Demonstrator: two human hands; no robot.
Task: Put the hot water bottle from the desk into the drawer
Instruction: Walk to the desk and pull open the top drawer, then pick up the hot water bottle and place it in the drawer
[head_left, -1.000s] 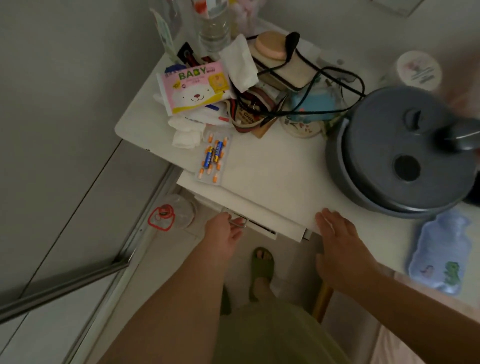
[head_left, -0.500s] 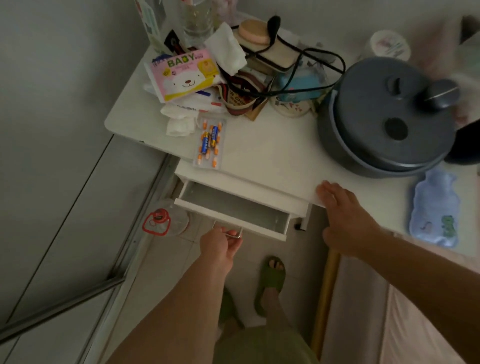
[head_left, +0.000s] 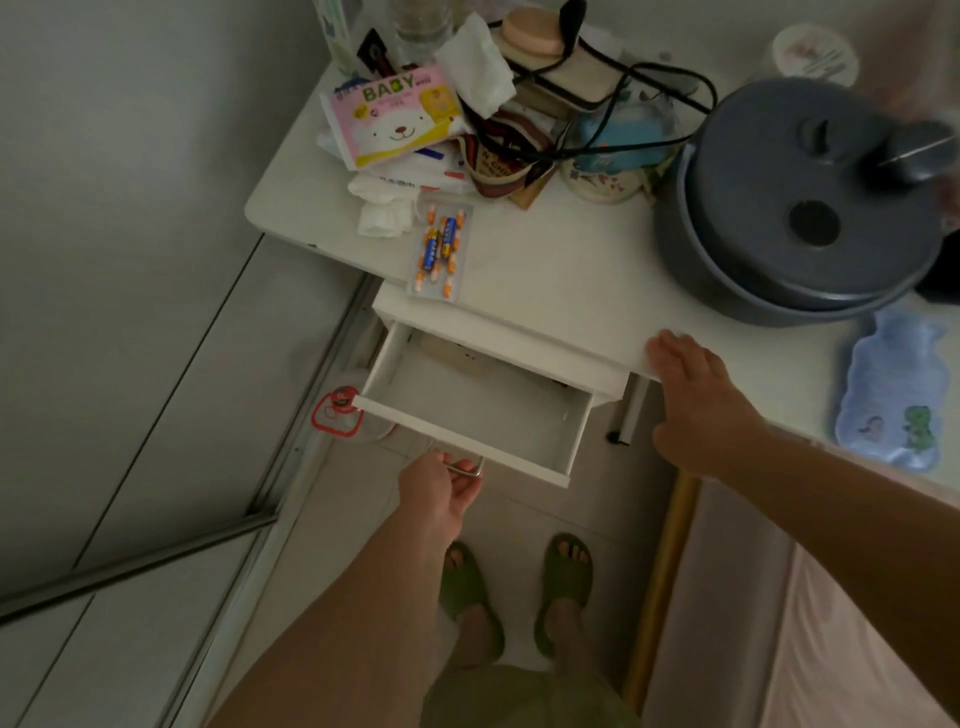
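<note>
A small light-blue hot water bottle (head_left: 889, 391) with cartoon prints lies flat on the white desk (head_left: 561, 280) near its right front edge. Under the desk's front, a white drawer (head_left: 571, 441) stands pulled out, and what shows of its inside is bare. My left hand (head_left: 441, 488) is shut on the drawer's metal handle (head_left: 467, 470). My right hand (head_left: 696, 400) rests flat on the desk's front edge, fingers spread, to the left of the bottle and apart from it.
A large grey lidded pot (head_left: 800, 208) stands just behind the bottle. A battery pack (head_left: 440, 249), a pink BABY tissue pack (head_left: 395, 117), cables and containers crowd the desk's back. Below are my green slippers (head_left: 563, 587) and a red-lidded container (head_left: 337, 413).
My left hand has pulled the drawer from nearly closed to well out. My right hand has stayed on the desk's edge. The view has shifted back.
</note>
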